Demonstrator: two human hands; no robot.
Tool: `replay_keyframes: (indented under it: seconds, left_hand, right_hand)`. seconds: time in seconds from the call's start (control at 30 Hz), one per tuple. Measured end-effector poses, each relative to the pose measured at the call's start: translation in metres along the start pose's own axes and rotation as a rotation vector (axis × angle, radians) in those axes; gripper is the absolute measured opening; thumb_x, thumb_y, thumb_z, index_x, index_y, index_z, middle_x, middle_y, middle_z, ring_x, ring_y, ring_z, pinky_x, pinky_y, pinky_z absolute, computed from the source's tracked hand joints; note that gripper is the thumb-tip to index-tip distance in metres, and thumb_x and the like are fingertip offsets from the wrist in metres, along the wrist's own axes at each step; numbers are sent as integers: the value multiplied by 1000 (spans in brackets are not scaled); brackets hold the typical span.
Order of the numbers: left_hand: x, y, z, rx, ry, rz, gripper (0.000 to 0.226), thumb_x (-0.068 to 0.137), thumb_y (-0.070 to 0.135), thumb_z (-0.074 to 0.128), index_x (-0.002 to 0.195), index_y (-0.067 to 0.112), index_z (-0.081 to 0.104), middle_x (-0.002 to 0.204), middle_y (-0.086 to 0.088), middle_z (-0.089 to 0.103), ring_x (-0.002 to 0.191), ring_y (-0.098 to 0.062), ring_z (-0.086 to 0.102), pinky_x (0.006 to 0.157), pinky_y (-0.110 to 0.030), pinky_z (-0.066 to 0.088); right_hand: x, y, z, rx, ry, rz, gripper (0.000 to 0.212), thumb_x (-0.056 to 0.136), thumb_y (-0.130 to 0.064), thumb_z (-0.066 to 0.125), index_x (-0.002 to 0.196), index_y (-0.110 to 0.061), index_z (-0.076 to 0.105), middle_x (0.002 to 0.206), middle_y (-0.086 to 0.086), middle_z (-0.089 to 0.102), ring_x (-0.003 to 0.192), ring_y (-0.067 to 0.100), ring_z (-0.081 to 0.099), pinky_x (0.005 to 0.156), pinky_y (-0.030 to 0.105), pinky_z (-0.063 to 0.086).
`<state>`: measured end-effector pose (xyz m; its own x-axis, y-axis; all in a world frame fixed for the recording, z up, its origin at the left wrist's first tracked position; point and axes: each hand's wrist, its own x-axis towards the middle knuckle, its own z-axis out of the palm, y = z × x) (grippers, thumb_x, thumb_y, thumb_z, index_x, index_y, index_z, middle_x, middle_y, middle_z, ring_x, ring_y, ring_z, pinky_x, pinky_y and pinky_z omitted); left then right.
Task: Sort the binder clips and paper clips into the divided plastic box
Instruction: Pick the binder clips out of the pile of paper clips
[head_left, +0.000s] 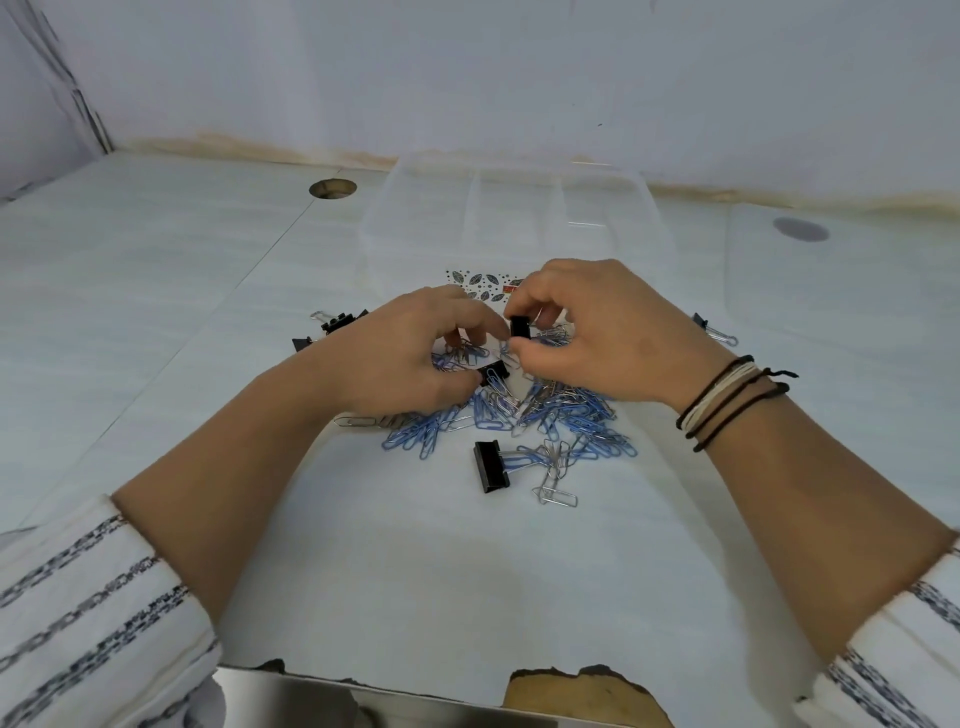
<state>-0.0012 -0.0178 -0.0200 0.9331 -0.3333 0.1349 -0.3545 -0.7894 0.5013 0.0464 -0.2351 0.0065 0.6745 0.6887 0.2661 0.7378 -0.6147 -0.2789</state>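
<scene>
A heap of blue and silver paper clips (524, 415) lies mid-table with black binder clips mixed in. My right hand (597, 338) pinches a small black binder clip (518, 327) between thumb and fingers just above the heap. My left hand (410, 353) rests on the heap's left side; its fingers curl over paper clips and its thumb touches another black binder clip (493, 371). A larger binder clip (490, 466) lies at the heap's near edge. The clear divided plastic box (519, 218) stands just behind the hands and looks empty.
More binder clips lie to the left (337, 323) and right (714, 330) of the heap. A patterned label (483, 283) sits at the box's front. Two round holes (332, 188) (800, 229) mark the white tabletop. The table's near edge is chipped (571, 675).
</scene>
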Motion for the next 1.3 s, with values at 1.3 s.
replay_keyframes:
  seconds: [1.3]
  left_hand:
    - [-10,-4,-18,97,304,-92,22,86,21,70,107,22,68,100,7,62,85,-12,60,67,-15,41]
  right_hand:
    - [-24,-11,-42,380,-386,110,35,71,-48,86,99,-31,74,86,-8,75,70,0,65,68,19,54]
